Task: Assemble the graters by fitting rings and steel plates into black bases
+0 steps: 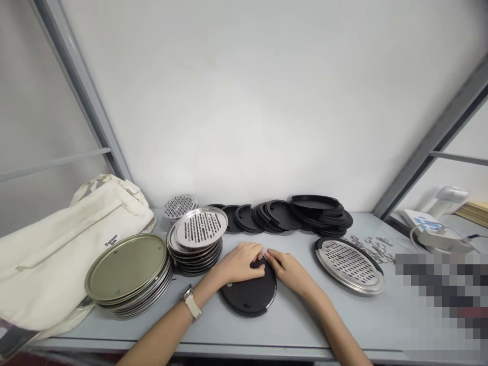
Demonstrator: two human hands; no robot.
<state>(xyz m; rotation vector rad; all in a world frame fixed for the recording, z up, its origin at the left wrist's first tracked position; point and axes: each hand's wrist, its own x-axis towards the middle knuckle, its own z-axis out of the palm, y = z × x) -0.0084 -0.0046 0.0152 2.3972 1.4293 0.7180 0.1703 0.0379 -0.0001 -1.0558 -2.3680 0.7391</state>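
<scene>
A round black disc (249, 295) with a raised rim lies on the grey table before me, a shiny metal edge showing at its lower right. Over its upper side bends my left hand (242, 262), fingers curled at the far rim and thumb stretched across the top. My right hand (285, 269) pinches at the disc's upper right edge, close to the left fingertips. A small bright glint shows between the hands, but what the right fingers hold is too small to make out. To the right rests a metal grater disc (348, 264) partly edged by a black rim.
On the left stand a stack of olive and silver round plates (127, 269), a stack topped by a slotted disc (202, 227) and a cream bag (76, 244). Black rims (280, 216) line the wall. Small metal clips (375, 247) and a white box (430, 229) are at right.
</scene>
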